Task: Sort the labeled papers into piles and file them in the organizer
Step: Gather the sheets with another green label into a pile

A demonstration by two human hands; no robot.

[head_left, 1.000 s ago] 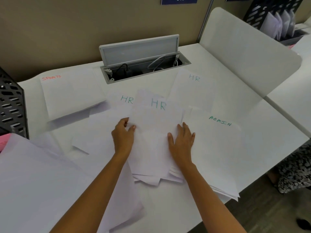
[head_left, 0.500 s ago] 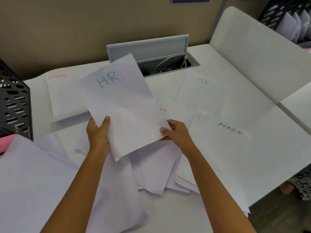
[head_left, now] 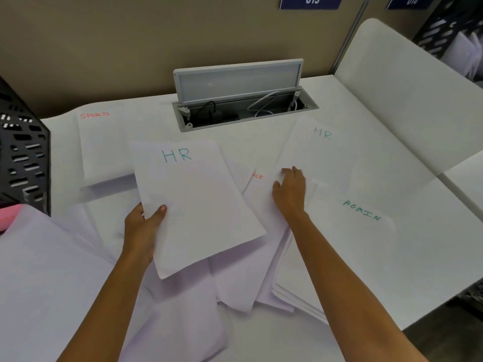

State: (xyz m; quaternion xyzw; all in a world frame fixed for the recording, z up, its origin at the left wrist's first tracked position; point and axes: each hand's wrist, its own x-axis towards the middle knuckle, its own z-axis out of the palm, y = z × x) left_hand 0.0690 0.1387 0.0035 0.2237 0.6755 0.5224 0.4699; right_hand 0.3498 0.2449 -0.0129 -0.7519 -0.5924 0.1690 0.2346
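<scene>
My left hand (head_left: 143, 226) grips the lower left edge of white sheets marked HR (head_left: 196, 205), held above the loose papers in the middle of the desk. My right hand (head_left: 290, 190) rests flat, fingers apart, on the near corner of another HR sheet (head_left: 321, 152) lying at the right. Beneath that hand shows a sheet with red letters ending in NCE (head_left: 257, 189). An ADMIN pile (head_left: 366, 244) lies at the right front. A SPORTS pile (head_left: 107, 142) lies at the back left. The black perforated organizer (head_left: 23, 158) stands at the left edge.
An open cable box (head_left: 243, 111) with its lid up sits at the back of the white desk (head_left: 261, 335). A white divider panel (head_left: 407, 95) bounds the right side. Large loose sheets (head_left: 47, 283) cover the near left. Something pink (head_left: 9, 215) lies beside the organizer.
My right hand let go of the HR sheets and moved right onto the other HR sheet. My left hand alone now holds the HR sheets, lowered and turned more upright.
</scene>
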